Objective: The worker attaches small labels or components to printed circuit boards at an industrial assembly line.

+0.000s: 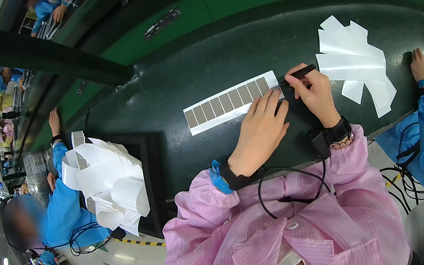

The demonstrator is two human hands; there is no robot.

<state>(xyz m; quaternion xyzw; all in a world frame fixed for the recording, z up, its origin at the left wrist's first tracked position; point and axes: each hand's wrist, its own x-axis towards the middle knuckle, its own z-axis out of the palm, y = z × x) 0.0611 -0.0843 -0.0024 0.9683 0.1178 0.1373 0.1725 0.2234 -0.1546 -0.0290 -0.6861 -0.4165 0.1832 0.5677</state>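
Note:
A white strip (232, 102) carrying a row of several grey-brown rectangular pads lies on the dark work surface (201, 67). My left hand (259, 130) rests flat, fingers apart, with its fingertips on the strip's right end. My right hand (315, 93) is closed around a thin black tool (297, 74), probably tweezers. The tool's tip touches the strip's right end. Both wrists wear black straps, and pink sleeves cover my arms.
A fan of white backing papers (354, 61) lies to the right. A heap of curled white strips (108, 181) sits on a black tray at left. People in blue coats work on both sides. Beyond the dark surface, a green belt (224, 1) carries dark strips.

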